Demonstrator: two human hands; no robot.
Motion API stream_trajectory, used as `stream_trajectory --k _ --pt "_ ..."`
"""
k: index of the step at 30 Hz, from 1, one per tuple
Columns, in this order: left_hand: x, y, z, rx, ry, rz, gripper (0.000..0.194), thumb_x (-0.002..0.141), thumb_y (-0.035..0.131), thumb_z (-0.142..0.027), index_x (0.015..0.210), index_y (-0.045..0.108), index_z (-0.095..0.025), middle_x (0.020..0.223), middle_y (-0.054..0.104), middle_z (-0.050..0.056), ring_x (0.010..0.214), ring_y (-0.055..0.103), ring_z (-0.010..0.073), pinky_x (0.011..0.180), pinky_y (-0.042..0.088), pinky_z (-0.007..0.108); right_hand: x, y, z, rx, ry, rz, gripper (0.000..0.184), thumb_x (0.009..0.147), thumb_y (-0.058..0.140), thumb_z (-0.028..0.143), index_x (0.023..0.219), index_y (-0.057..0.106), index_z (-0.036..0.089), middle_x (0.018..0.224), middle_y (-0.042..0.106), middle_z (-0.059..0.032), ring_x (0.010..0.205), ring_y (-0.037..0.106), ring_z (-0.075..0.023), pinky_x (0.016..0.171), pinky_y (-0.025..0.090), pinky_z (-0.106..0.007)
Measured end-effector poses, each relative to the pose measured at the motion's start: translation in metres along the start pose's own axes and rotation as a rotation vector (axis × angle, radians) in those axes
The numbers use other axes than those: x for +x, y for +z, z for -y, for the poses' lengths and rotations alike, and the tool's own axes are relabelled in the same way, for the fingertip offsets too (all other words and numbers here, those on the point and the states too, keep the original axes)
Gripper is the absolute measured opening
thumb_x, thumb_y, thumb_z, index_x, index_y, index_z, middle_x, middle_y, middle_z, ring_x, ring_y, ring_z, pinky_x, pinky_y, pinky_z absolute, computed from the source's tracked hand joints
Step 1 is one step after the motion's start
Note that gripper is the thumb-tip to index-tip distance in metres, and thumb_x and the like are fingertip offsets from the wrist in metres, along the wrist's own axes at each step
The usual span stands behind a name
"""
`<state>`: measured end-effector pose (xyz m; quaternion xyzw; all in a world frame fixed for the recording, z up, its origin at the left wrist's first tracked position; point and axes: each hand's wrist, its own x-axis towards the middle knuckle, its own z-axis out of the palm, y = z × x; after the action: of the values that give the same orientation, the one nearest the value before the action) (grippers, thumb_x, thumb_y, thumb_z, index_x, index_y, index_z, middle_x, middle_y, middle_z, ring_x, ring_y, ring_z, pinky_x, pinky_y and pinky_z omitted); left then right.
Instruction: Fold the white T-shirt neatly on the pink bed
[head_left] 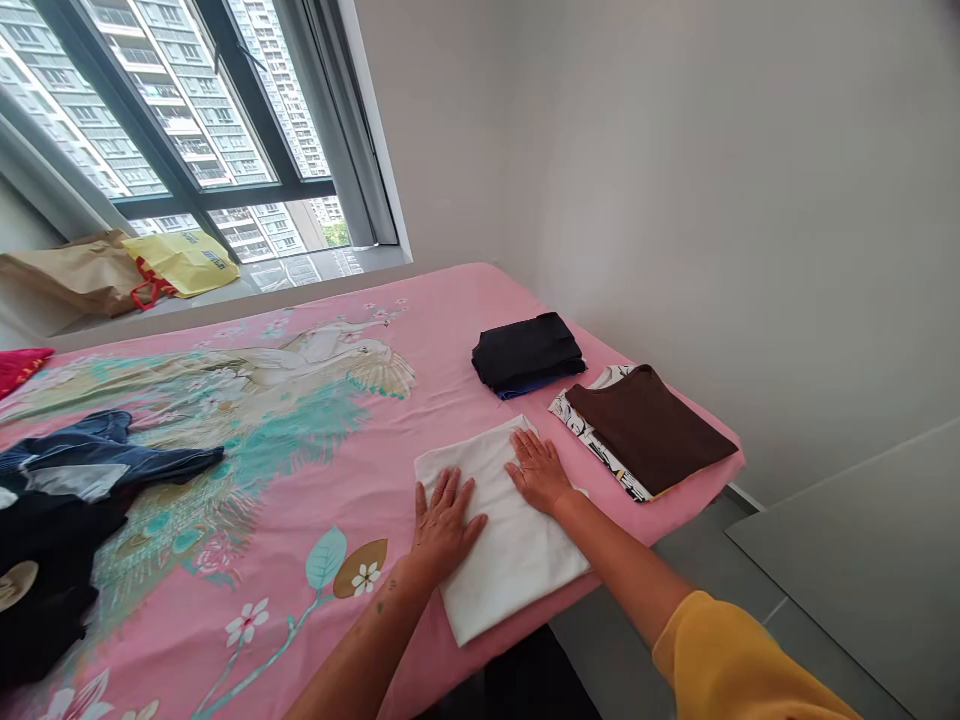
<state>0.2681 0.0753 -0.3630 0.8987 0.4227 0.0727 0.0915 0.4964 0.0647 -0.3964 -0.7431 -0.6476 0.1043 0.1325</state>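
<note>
A white folded garment [514, 560] lies flat near the bed's front edge; its exact kind I cannot tell. My left hand [444, 525] rests on its left side, fingers spread. On its upper right part lies my right hand [540, 470], palm down with the fingers stretched out. Just beyond it sits a stack of folded dark clothes [529, 352], black on top with blue below. To the right is a folded brown shirt [651, 425] on top of a black-and-white patterned garment [611, 460].
A pink bedsheet [427, 420] with a bird and flower print covers the bed. Unfolded jeans [105, 450] and a black garment [52, 570] lie at the left. Paper and yellow bags [187, 262] stand on the windowsill. A wall [675, 200] borders the right side.
</note>
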Motion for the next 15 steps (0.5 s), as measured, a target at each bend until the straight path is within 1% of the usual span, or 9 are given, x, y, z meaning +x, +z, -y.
stream_trajectory --k 1,3,4,6,8,10,13,15 --pt "0.003 -0.002 0.01 -0.019 -0.057 -0.036 0.056 0.087 0.039 -0.048 0.139 0.036 -0.025 0.15 0.028 0.007 0.14 0.018 0.0265 0.112 0.005 0.057 -0.001 0.003 -0.002 -0.001 -0.008 -0.011 0.063 0.093 0.022 0.048 0.146 0.018 0.014 0.153 0.012 -0.0052 0.141 0.004 -0.0201 0.112 0.0 -0.047" --pt "0.015 -0.009 0.03 -0.1 -0.172 -0.086 0.056 0.088 0.039 -0.043 0.139 0.036 -0.02 0.149 0.032 0.008 0.138 0.022 0.0248 0.112 0.015 0.051 -0.003 0.006 -0.003 0.002 -0.011 -0.026 0.063 0.093 0.021 0.048 0.146 0.019 0.014 0.153 0.013 -0.0049 0.141 0.004 -0.0202 0.112 0.0 -0.047" --pt "0.023 -0.013 0.04 -0.149 -0.214 -0.092 0.055 0.087 0.039 -0.041 0.138 0.037 -0.019 0.146 0.036 0.008 0.136 0.027 0.0236 0.111 0.021 0.047 -0.003 0.006 -0.002 0.005 -0.009 -0.029 0.063 0.093 0.022 0.048 0.146 0.02 0.015 0.153 0.013 -0.0049 0.141 0.004 -0.0203 0.112 0.0 -0.047" --pt "0.04 -0.024 0.058 -0.229 -0.264 -0.072 0.05 0.086 0.041 -0.039 0.132 0.045 -0.02 0.137 0.048 0.007 0.128 0.039 0.0217 0.106 0.031 0.039 -0.004 0.005 -0.001 0.008 -0.007 -0.035 0.063 0.093 0.023 0.048 0.146 0.02 0.015 0.153 0.014 -0.005 0.141 0.005 -0.0205 0.112 0.001 -0.047" --pt "0.055 -0.035 0.071 -0.263 -0.275 -0.029 0.043 0.083 0.044 -0.041 0.121 0.056 -0.022 0.123 0.06 0.005 0.116 0.049 0.0216 0.098 0.037 0.036 -0.005 0.002 0.001 0.004 -0.008 -0.043 0.062 0.093 0.024 0.048 0.146 0.021 0.015 0.153 0.015 -0.005 0.14 0.006 -0.0209 0.112 0.002 -0.047" --pt "0.067 -0.045 0.079 -0.276 -0.263 0.026 0.035 0.079 0.048 -0.043 0.105 0.065 -0.025 0.106 0.067 0.003 0.105 0.054 0.0223 0.092 0.04 0.035 -0.005 -0.002 0.004 -0.008 -0.007 -0.048 0.061 0.092 0.025 0.046 0.145 0.023 0.016 0.152 0.018 -0.005 0.14 0.009 -0.0217 0.111 0.005 -0.047" --pt "0.078 -0.055 0.088 -0.307 -0.232 0.132 0.027 0.073 0.054 -0.045 0.086 0.07 -0.026 0.086 0.07 0.0 0.09 0.058 0.0206 0.083 0.04 0.032 -0.001 -0.01 0.012 -0.038 0.018 -0.053 0.059 0.089 0.033 0.041 0.143 0.03 0.016 0.15 0.026 -0.0065 0.137 0.018 -0.0239 0.109 0.012 -0.047" --pt "0.083 -0.057 0.094 -0.337 -0.221 0.189 0.026 0.071 0.056 -0.045 0.08 0.069 -0.025 0.08 0.069 -0.001 0.081 0.059 0.0182 0.077 0.039 0.028 0.004 -0.012 0.016 -0.065 0.034 -0.063 0.058 0.087 0.035 0.038 0.141 0.034 0.016 0.147 0.031 -0.0079 0.135 0.022 -0.0243 0.109 0.013 -0.046"
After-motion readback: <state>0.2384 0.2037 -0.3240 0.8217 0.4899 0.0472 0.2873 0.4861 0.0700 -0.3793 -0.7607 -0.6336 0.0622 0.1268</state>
